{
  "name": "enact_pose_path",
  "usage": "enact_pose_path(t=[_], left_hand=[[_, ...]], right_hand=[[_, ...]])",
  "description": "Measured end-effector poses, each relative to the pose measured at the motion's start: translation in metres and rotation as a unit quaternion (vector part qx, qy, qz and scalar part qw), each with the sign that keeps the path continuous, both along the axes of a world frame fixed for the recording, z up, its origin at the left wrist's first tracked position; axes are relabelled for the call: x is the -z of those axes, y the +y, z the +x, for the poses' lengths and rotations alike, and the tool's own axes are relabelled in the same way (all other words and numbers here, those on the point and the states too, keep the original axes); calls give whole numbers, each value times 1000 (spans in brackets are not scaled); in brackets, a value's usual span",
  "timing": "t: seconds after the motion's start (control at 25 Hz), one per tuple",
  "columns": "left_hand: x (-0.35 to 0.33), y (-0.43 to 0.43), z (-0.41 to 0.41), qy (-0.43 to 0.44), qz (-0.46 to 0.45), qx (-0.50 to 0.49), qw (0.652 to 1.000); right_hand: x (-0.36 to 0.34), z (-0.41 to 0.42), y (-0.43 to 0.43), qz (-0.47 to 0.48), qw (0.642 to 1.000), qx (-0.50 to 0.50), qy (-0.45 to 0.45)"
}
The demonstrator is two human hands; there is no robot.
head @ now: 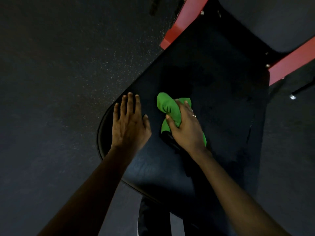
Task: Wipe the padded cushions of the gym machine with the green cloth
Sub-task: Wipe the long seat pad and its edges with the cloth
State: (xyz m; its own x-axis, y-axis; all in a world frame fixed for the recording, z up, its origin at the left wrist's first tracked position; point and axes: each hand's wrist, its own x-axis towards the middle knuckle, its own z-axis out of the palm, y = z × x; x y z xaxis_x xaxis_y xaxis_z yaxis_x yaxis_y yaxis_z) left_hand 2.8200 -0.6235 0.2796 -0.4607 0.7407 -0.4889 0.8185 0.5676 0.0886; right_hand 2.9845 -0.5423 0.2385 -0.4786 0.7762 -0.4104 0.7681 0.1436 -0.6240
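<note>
green cloth (170, 109) was gripped in a wad by the right hand (186, 129) mid-way up the cushion (225, 106); the left hand (129, 124) was laid flat beside it, fingers spread. so bunched, strips could be left unwiped — chiefly near the frame (184, 23).

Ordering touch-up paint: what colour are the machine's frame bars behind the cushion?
Red; the frame bars show clearly in the head view.
</note>
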Motion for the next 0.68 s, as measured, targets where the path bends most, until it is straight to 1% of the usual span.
enact_pose_path(t=[0.08,0.16,0.36,0.48,0.52,0.64,0.68], left_hand=[[6,12,4,-6,11,-4,1000],[14,22,5,11,22,31,999],[26,25,9,26,32,50,998],[28,26,9,42,28,58,997],[27,27,9,48,24,58,997],[26,29,9,51,7,59,997],[26,30,9,49,2,58,997]], right_hand=[[10,-5,14,18,1000,10,-9],[25,-20,39,37,999,28,-19],[67,-57,125,31,993,89,-73],[64,-65,122,19,992,103,-75],[56,-63,110,18,994,86,-67],[30,-51,65,12,1000,-12,-22],[29,-49,60,15,999,-30,-12]])
